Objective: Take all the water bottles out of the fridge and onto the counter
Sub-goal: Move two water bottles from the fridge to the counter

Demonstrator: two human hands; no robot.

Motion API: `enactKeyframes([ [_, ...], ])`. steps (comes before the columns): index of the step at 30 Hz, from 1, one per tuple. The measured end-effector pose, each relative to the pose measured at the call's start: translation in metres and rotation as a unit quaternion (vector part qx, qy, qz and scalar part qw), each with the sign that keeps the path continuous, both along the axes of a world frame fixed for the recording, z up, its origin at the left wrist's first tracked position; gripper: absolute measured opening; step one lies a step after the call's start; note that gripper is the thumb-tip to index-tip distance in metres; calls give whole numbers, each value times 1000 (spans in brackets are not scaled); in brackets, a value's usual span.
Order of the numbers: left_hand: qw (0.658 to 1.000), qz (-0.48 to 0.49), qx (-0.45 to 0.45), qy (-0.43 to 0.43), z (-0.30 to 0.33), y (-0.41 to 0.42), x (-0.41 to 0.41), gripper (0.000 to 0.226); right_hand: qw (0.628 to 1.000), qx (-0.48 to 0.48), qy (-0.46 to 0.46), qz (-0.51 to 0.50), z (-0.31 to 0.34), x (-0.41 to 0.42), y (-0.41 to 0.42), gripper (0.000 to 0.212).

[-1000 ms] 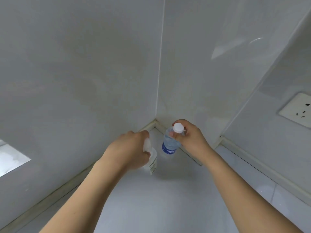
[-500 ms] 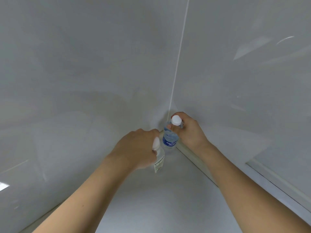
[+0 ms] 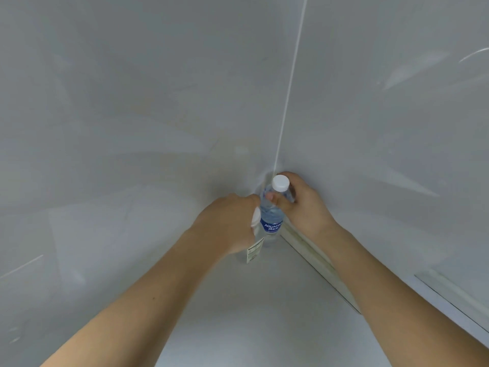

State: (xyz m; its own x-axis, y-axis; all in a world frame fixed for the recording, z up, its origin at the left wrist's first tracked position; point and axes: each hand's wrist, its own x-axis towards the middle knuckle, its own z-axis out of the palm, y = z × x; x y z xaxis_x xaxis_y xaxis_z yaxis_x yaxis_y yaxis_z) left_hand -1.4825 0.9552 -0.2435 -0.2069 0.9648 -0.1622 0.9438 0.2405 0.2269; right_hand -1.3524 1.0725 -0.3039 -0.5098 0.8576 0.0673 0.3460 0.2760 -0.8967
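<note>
A clear water bottle with a blue label [image 3: 271, 218] and a white cap stands upright in the far corner of the pale counter [image 3: 264, 313]. My right hand [image 3: 301, 205] grips it round the neck, just below the cap. My left hand [image 3: 227, 226] grips a second bottle [image 3: 256, 239] right beside the first; only its white cap and a strip of white label show past my fingers. The two bottles are touching or nearly so. The fridge is out of view.
Two glossy grey wall panels meet at a white seam [image 3: 288, 88] directly behind the bottles. A pale skirting strip [image 3: 317, 263] runs along the right wall's foot. Bare counter lies between my forearms.
Both hands have carried their bottles farther into the corner. The blue-label bottle now stands against the wall seam, and the view has swung so the socket is gone.
</note>
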Motion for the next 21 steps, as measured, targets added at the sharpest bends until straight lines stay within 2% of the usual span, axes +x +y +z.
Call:
enactKeyframes([
  [3,1000,2,-6,-8,-2,8,-2,36,1000,1,17,5,-5,9,-6,33],
  [8,1000,10,2,-13,-6,17,-5,35,998,-9,37,-39,-19,23,-18,30],
  [16,999,31,-25,-7,-16,21,4,35,996,-37,-35,-74,-31,41,-42,51],
  [21,995,53,-45,78,-8,13,10,59,992,-27,-100,-67,-3,63,-70,56],
])
